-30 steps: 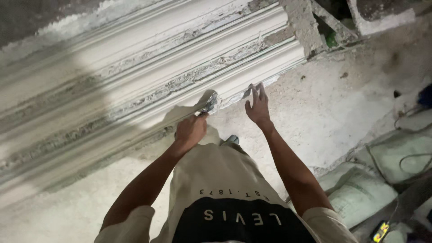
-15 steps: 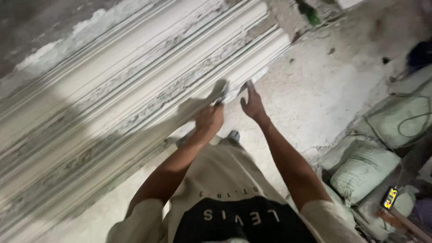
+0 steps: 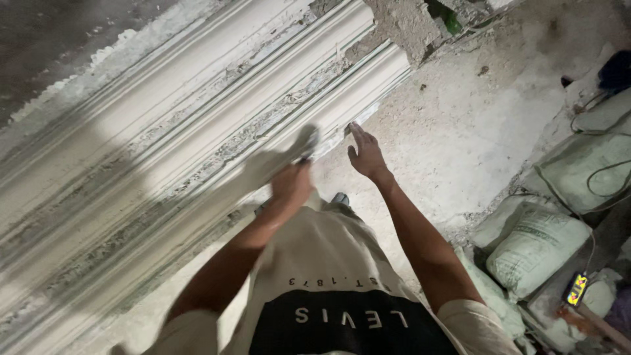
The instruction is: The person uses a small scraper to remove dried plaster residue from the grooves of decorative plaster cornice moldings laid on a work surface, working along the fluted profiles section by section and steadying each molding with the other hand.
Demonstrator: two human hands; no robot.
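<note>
Now you are working the lower edge of the plaster moulding (image 3: 217,138) with a small tool.

Your left hand (image 3: 291,185) is closed around a blurred trowel (image 3: 307,141), its blade on the moulding's bottom rib at about 12 o'clock from your chest. Your right hand (image 3: 365,154) is open, fingers spread, fingertips touching the rib's end at 1 o'clock. Sacks (image 3: 536,246) lie at 4 o'clock. By my reading, the next stroke calls for a steady blade along the rib while the open hand steadies the end.
</note>
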